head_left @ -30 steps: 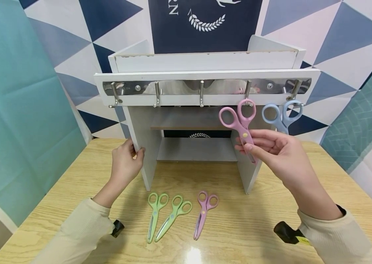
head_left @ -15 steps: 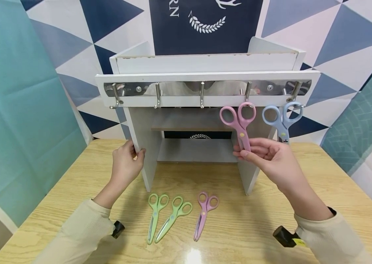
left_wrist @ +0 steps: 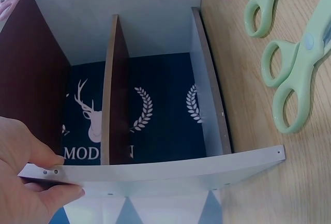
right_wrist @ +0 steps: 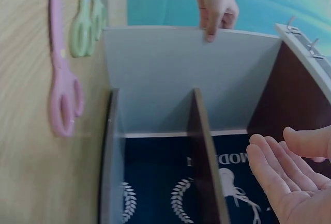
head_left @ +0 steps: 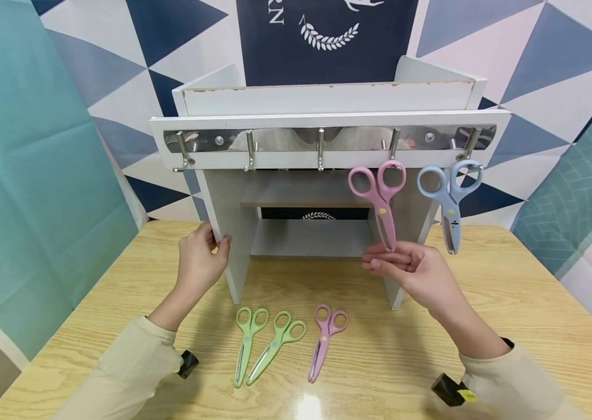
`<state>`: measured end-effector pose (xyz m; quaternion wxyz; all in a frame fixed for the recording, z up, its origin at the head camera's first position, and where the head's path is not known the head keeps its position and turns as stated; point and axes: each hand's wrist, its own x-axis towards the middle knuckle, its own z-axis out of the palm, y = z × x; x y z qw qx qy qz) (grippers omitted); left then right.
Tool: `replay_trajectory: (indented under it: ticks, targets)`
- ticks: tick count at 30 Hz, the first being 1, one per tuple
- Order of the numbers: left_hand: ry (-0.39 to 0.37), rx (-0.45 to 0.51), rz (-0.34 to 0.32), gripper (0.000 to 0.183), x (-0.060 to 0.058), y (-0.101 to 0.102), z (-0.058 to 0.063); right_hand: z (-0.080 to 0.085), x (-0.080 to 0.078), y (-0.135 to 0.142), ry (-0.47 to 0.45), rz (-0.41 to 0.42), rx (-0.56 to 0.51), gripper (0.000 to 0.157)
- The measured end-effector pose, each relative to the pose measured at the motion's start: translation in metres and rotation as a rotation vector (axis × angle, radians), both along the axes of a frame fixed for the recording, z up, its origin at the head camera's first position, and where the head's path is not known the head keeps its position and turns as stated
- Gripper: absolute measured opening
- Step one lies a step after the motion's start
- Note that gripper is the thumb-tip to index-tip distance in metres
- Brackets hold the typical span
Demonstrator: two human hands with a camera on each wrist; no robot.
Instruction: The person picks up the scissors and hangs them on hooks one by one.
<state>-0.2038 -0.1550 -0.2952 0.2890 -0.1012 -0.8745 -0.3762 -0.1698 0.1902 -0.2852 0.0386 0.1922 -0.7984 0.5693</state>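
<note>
In the head view my left hand (head_left: 202, 255) grips the front edge of the white shelf's left side panel (head_left: 226, 262), thumb inside, fingers outside. Pink scissors (head_left: 382, 211) hang by one handle loop from the fourth hook (head_left: 394, 146) of the metal hook rail, blades down. Just under their tip is my right hand (head_left: 421, 271), palm up, fingers extended, holding nothing; the right wrist view shows its bare fingers (right_wrist: 274, 169). Light blue scissors (head_left: 450, 204) hang on the rightmost hook beside them.
On the wooden table (head_left: 379, 373) before the shelf lie two green scissors (head_left: 245, 344) and another pink pair (head_left: 323, 341). Three bare hooks (head_left: 320, 149) are left of the hanging pink scissors. A patterned cloth (head_left: 96, 52) stands behind, a teal curtain (head_left: 28, 175) at left.
The pink scissors, held by the blades before, now hang straighter from the hook. My right hand has let go and moved down and slightly left. My left hand has stayed put.
</note>
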Motion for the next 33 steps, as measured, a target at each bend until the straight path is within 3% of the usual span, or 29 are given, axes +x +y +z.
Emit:
replay_trajectory:
  ticks: [11,25,33]
  targets:
    - [0.000,0.012,-0.005,0.026,0.000,-0.002,-0.001,-0.025,0.001,-0.010,-0.074,0.015,0.123,0.028]
    - [0.004,0.007,-0.009,0.026,-0.001,-0.002,0.000,-0.046,0.007,-0.029,0.030,0.086,0.298,0.020]
    - [-0.010,0.019,-0.015,0.025,-0.001,-0.001,0.000,-0.053,0.010,-0.040,-0.030,0.136,0.355,0.019]
